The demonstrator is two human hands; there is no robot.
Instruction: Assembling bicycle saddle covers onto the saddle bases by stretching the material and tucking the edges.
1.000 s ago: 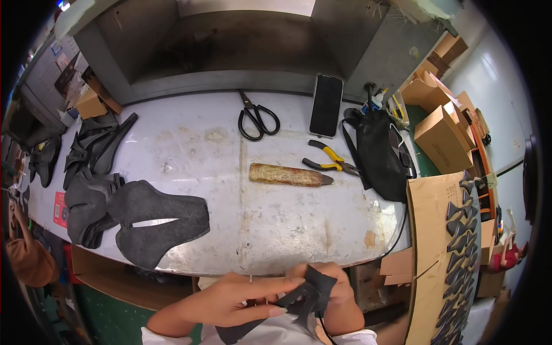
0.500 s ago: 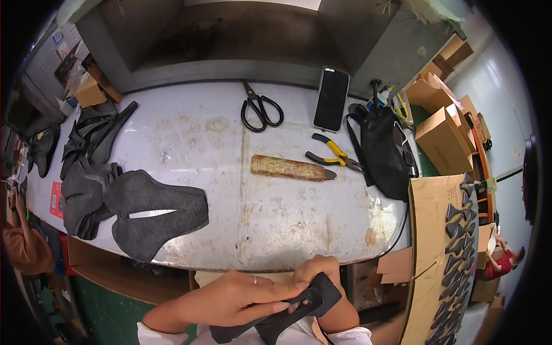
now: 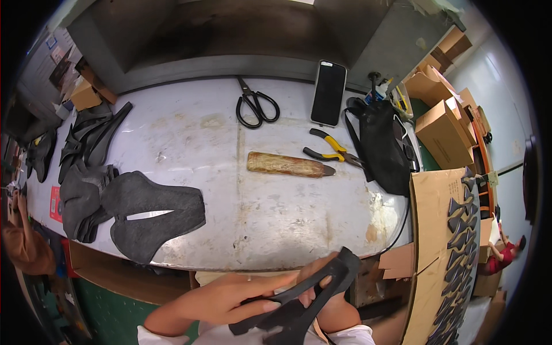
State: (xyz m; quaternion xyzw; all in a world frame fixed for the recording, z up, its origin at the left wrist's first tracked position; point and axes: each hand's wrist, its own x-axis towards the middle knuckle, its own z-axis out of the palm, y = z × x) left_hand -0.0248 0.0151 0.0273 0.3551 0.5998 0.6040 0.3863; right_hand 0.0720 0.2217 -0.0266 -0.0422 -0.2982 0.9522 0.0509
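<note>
Before the near edge of a worn white table [image 3: 282,230], the left hand [image 3: 244,296] pinches a black cut-out piece [image 3: 347,265] between thumb and fingers, while the partly hidden right hand [image 3: 314,269] curls around it.

The head view comes from the left one of two fisheye cameras worn on the person's head, facing down and forward across the bench [image 3: 190,126]. It looks from near above the hands [image 3: 244,296], which lie low in the view, the forearms [image 3: 175,313] entering from below. The bench spans the middle, a grey cabinet [image 3: 210,70] crosses the top, and straight edges bow toward a black rim.
</note>
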